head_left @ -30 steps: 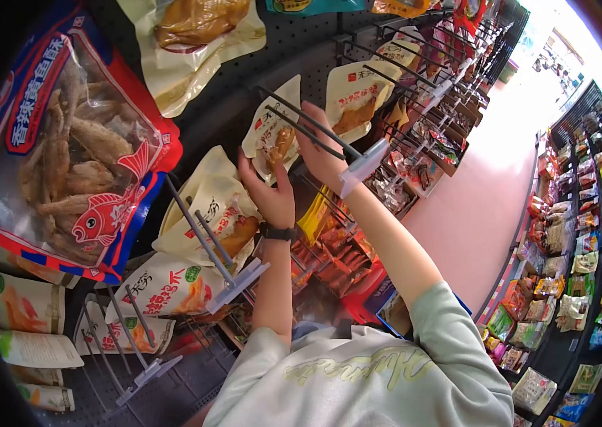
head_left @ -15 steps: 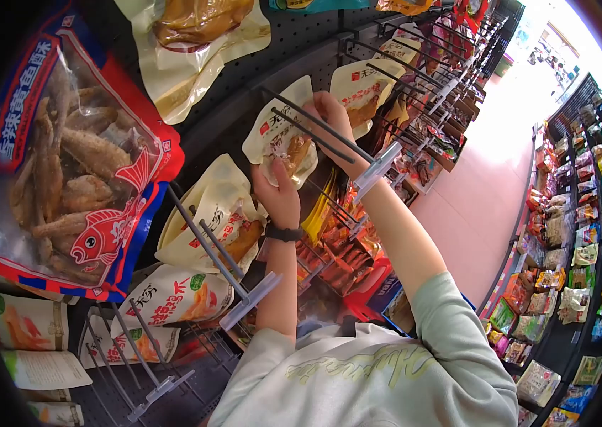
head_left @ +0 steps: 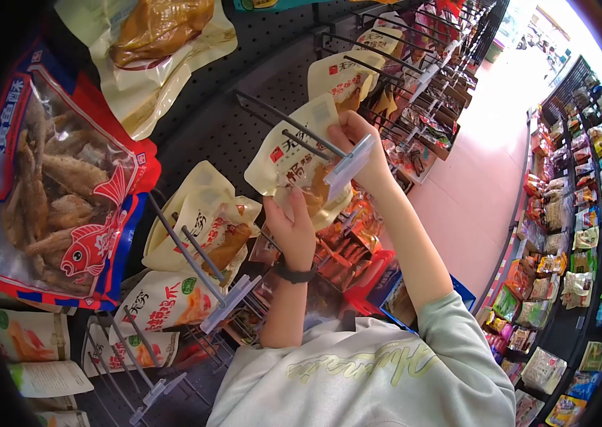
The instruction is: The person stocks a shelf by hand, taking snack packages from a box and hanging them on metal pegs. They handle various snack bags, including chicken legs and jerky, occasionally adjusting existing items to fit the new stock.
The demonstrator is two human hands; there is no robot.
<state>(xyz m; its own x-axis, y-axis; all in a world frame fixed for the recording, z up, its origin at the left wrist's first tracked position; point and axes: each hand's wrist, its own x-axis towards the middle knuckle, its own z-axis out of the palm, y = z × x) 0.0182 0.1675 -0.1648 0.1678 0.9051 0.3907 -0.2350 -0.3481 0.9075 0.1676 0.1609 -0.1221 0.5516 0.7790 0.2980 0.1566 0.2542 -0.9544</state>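
Both of my hands grip a cream snack packet (head_left: 270, 168) with a brown piece of meat behind its clear window. My left hand (head_left: 292, 231), with a dark band on the wrist, has its thumb and fingers at the packet's lower left edge. My right hand (head_left: 362, 146) pinches the upper right edge, partly behind a clear price-tag holder (head_left: 352, 165). A metal display hook (head_left: 283, 119) crosses in front of the packet. Similar cream packets (head_left: 205, 220) hang just left of my left hand, and another cream packet (head_left: 340, 75) hangs beyond the held one.
A large red-and-blue bag of dried fish (head_left: 66, 178) hangs at the left. Bare hooks with tag holders (head_left: 155, 395) jut out below. A black perforated back panel (head_left: 272, 53) holds the hooks. Across the aisle floor (head_left: 450, 185) stands another rack of packets (head_left: 575, 285).
The packet and both hands have shifted right and down, away from the back panel towards the hook's front end. The camera view has also shifted slightly.
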